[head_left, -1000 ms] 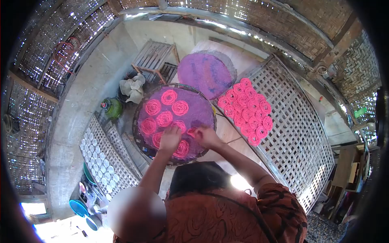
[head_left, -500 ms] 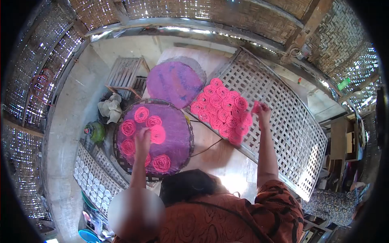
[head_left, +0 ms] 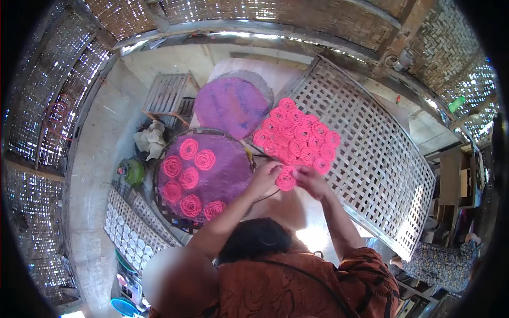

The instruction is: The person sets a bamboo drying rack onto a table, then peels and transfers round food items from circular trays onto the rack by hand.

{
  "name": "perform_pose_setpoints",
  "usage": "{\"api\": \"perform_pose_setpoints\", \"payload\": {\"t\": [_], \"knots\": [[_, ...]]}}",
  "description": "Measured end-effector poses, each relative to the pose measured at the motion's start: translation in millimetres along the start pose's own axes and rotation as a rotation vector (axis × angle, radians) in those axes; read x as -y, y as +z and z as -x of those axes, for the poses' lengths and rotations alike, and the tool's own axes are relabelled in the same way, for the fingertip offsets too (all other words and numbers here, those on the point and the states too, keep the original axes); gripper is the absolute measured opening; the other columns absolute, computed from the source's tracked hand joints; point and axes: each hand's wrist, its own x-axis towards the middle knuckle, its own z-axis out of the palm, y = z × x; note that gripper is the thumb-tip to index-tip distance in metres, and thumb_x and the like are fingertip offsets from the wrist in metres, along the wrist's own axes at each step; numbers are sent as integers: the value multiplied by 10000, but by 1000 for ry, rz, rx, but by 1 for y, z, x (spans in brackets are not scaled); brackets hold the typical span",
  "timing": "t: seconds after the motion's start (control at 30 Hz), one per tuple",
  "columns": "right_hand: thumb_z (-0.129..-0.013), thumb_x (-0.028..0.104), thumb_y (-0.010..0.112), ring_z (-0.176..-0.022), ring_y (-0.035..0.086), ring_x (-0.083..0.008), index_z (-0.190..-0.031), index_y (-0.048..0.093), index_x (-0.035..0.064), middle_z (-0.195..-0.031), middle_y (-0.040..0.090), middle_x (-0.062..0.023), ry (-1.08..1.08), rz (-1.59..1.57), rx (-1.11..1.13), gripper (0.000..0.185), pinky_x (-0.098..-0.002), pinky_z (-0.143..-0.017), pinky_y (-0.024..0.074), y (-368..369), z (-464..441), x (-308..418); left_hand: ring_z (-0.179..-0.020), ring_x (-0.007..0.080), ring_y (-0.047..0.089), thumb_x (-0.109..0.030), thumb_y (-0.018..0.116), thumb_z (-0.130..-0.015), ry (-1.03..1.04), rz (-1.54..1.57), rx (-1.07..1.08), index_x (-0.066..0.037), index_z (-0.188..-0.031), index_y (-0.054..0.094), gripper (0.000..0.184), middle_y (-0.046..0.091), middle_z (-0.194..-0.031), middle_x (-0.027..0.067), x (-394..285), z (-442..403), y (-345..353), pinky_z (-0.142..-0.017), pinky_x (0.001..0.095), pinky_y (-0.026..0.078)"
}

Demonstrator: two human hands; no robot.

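Note:
Between my hands is a pink lacy disc of coiled strands [head_left: 286, 179], held at the near left edge of a woven lattice rack. My left hand [head_left: 265, 179] pinches its left side. My right hand [head_left: 313, 182] grips its right side with closed fingers. Just beyond them, a cluster of overlapping pink discs [head_left: 294, 133] lies on the lattice rack [head_left: 371, 153]. To the left, several similar discs [head_left: 189, 178] are spread apart on a round purple-covered tray [head_left: 225, 175] with a dark woven rim.
Behind the tray lies another round purple sheet [head_left: 231, 107]. A slatted wooden stool [head_left: 167, 94], a green gas cylinder [head_left: 131, 172] and a rack of small white rounds [head_left: 124, 233] stand left. Patterned cloth [head_left: 440, 265] is at lower right.
My left hand has left the round tray and moved right. My right hand has come nearer from over the lattice rack. Both hands now meet on one pink disc.

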Motion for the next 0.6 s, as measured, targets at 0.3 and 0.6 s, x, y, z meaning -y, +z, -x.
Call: {"api": "perform_pose_setpoints", "payload": {"t": [0.3,0.6], "knots": [[-867,55,576,-698,621,-126,-1013,624,-63,-800,660,-73,-258,585,-529,194,-273,-647,515,-94,43,1,-1136,309,486,-200,559,-843,-224,-1214,-435,-82,-1193,549,370,514,-1249,132,54,21,-158,-972,458,382],[-769,81,620,-744,657,-304,-1053,624,-63,-862,668,-188,-225,1093,-660,318,-352,-690,524,-143,41,-54,-1027,302,521,-193,656,-773,-206,-1181,-287,-98,-1013,601,264,572,-1089,78,57,25,-182,-849,452,410]]}}
